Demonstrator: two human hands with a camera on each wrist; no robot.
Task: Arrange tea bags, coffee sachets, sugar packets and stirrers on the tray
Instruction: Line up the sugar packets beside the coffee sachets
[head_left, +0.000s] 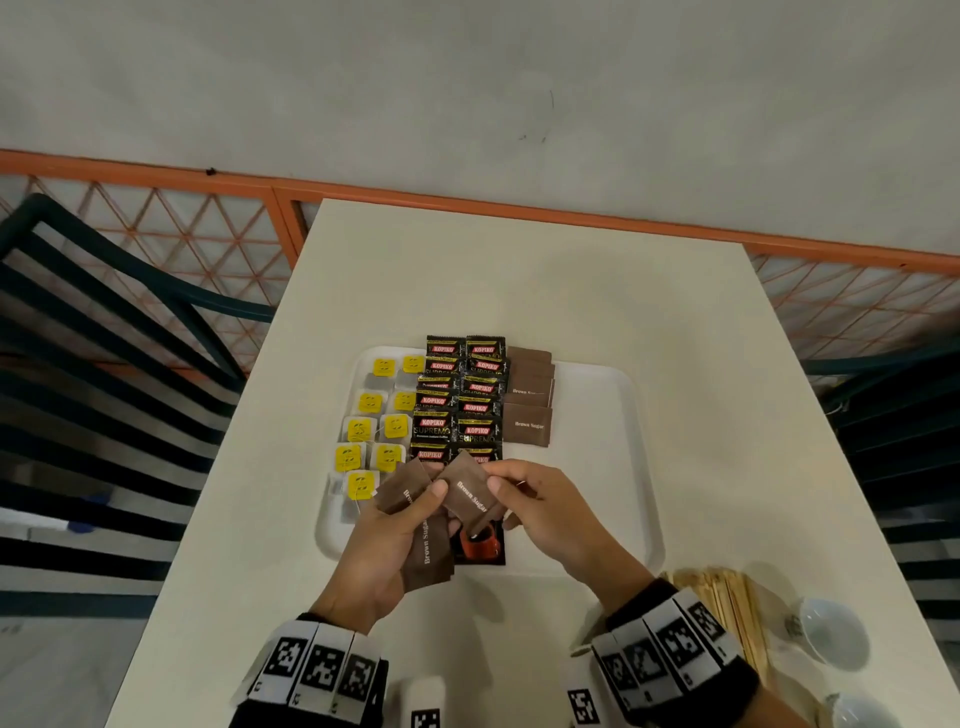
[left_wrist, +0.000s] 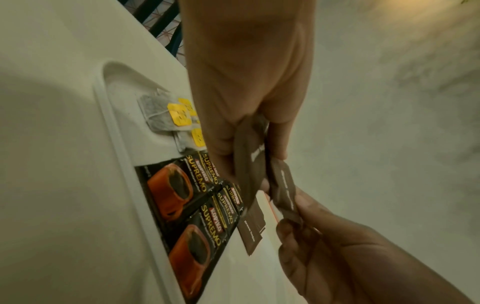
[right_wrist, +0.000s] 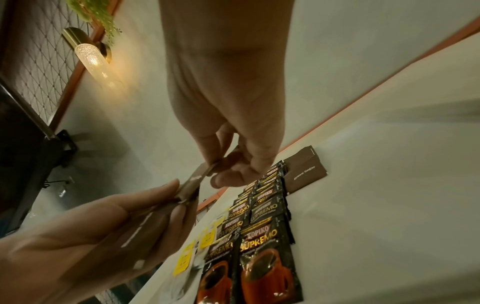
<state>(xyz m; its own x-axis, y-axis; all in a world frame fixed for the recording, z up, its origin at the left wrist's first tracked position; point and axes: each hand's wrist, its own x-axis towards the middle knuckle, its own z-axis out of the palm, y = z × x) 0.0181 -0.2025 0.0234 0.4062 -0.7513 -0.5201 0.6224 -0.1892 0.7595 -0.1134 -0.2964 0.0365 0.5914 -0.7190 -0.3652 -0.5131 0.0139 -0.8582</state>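
Over the white plastic tray (head_left: 613, 447) on the cream desk (head_left: 519, 270), the left hand (head_left: 384, 551) grips a fan of brown paper sugar packets (head_left: 428, 551); right hand (head_left: 550, 512) fingers (head_left: 496, 486) pinch one brown sugar packet (head_left: 470, 496) from it.
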